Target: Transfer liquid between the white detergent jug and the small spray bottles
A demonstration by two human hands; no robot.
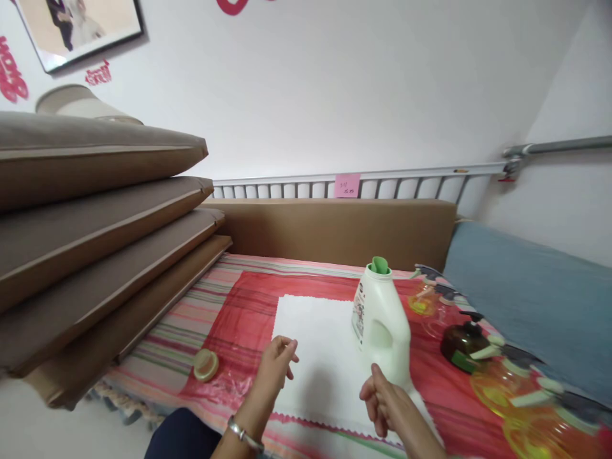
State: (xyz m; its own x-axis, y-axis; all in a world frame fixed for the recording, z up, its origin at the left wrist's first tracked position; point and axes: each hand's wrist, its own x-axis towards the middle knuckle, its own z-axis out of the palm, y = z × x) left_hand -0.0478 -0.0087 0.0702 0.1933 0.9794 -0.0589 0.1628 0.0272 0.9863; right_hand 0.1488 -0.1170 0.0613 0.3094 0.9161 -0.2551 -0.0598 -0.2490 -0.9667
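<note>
A white detergent jug (385, 312) with a handle and a green pouring spout (379, 265) stands upright at the right side of a white cloth (318, 331) with zigzag edges. My left hand (278, 363) hovers over the cloth's left edge, its fingers loosely bent and apart, with nothing in it. My right hand (382, 398) is in front of the jug, near its lower part, thumb raised and fingers half curled, also holding nothing. I cannot tell whether it touches the jug. A round cream-coloured lid or small container (205, 365) lies to the left of my left hand.
Under the cloth lies a red translucent sheet (243, 319) on a striped bedspread (191, 319). Several pump bottles with yellow liquid (497, 386) and a dark brown pump bottle (461, 344) line the right. Thick cushions (105, 236) are stacked at left; a brown board (335, 233) stands behind.
</note>
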